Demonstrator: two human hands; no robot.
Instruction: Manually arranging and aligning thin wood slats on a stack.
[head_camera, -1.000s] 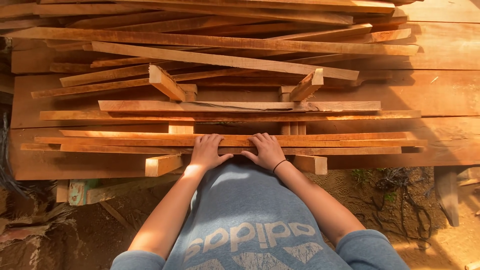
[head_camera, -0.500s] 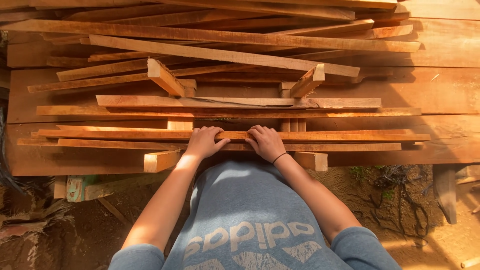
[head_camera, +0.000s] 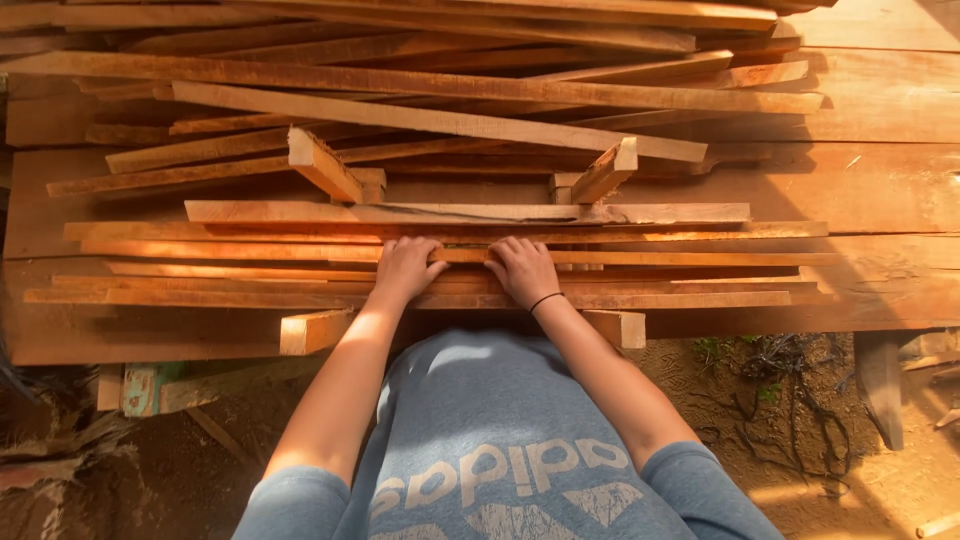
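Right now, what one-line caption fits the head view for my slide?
Both hands, left hand and right hand, press on a long thin wooden slat atop a stack of slats on a plank bench.
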